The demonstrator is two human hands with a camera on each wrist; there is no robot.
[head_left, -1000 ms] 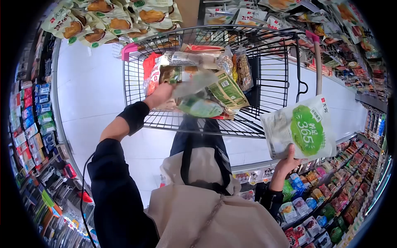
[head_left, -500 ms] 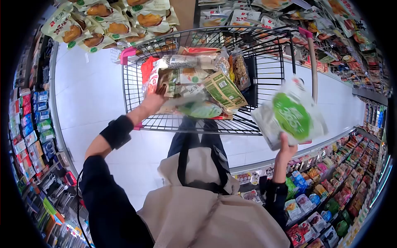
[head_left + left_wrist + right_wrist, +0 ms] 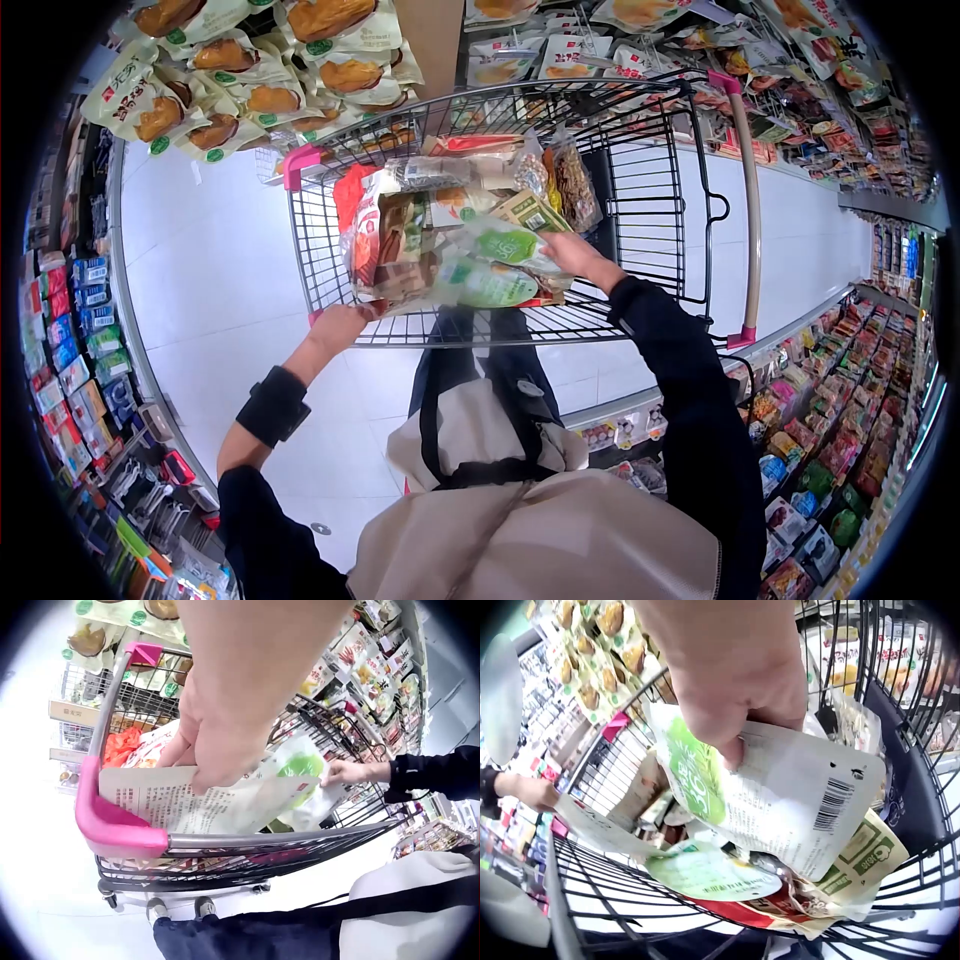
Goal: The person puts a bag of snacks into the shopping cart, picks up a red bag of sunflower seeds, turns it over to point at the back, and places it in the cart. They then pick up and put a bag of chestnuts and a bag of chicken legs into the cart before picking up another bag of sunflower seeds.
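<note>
In the shopping cart (image 3: 648, 215), a white pouch with a green 365 print (image 3: 795, 795) lies over other packages, tilted. My right hand (image 3: 572, 255) pinches its upper edge, the thumb across the front. At the cart's near left corner, my left hand (image 3: 340, 328) grips the edge of a pale pouch printed with rows of small text (image 3: 176, 806). Its thumb lies on the printed side and its fingers go behind. Between the two hands rests another green and white pouch (image 3: 712, 876). A green and tan package (image 3: 866, 859) sits partly under the 365 pouch.
Bagged nuts (image 3: 575, 185) and a red bag (image 3: 350, 193) share the cart. Pink corner pieces (image 3: 300, 165) mark the rim, and the cart's handle (image 3: 745, 200) is at right. Hanging food pouches (image 3: 270, 98) crowd the far side; packed shelves (image 3: 850, 410) line the right.
My right hand has brought the 365 pouch from outside the cart at right into it, over the packages. My left hand has moved down and left, to the cart's near left corner.
</note>
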